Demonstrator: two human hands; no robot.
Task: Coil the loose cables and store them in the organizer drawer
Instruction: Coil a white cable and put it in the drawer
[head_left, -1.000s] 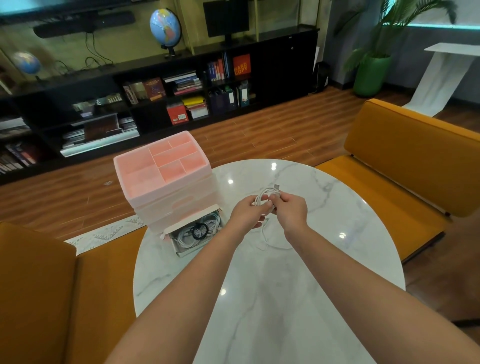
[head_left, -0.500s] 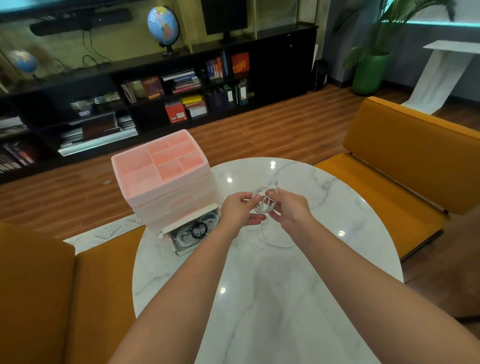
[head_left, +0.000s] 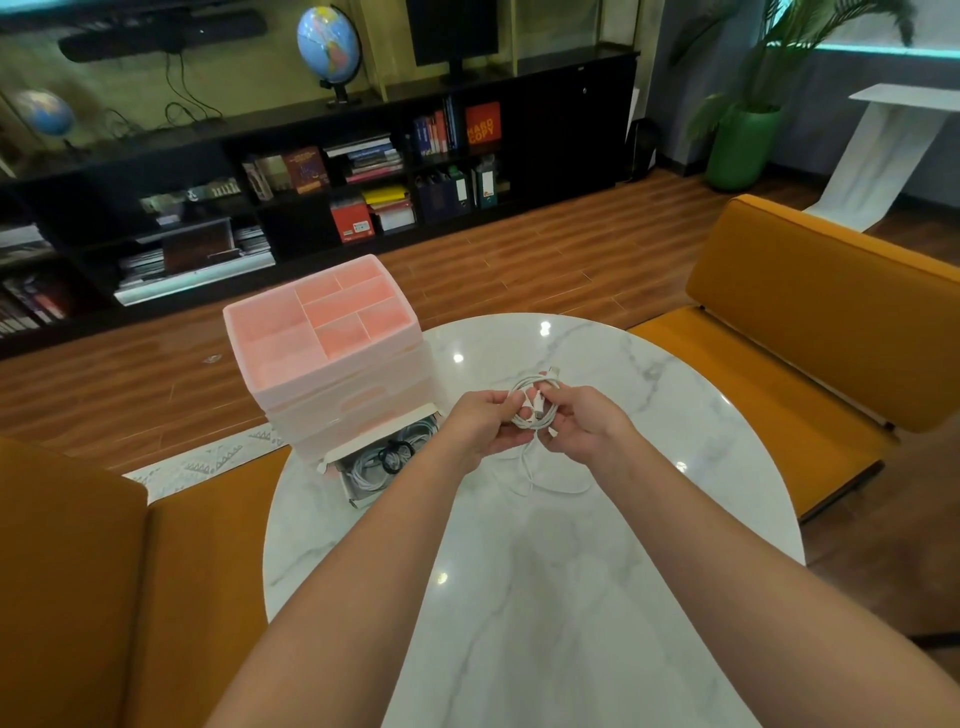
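Both hands are working over the middle of the round marble worktop (head_left: 597, 597), holding a white cable (head_left: 535, 410) between them. The left hand (head_left: 480, 423) is pinching the left side of the half-made coil, and the right hand (head_left: 582, 423) is gripping its right side, fingers curled round the loops. A plug is sticking up at the far edge of the bundle, and a slack tail is hanging down from the hands and lying in a loop on the worktop just near of them.

To the left, at the worktop's edge, a pink organizer (head_left: 322, 343) is standing with its bottom drawer (head_left: 374, 462) pulled out toward the near side; coiled cables, white and black, are already lying inside it.

The job looks to be partway through, with this cable not yet fully wound. The likely trouble from here is the coil springing open: the loops are being held by fingertips only, and if either grip eases while the tail is being gathered, the stiff cable could unwind. The trailing tail could also kink or snag as it is being drawn in. The drawer is already fairly full, so a loose coil might catch on its front when it is being put in.
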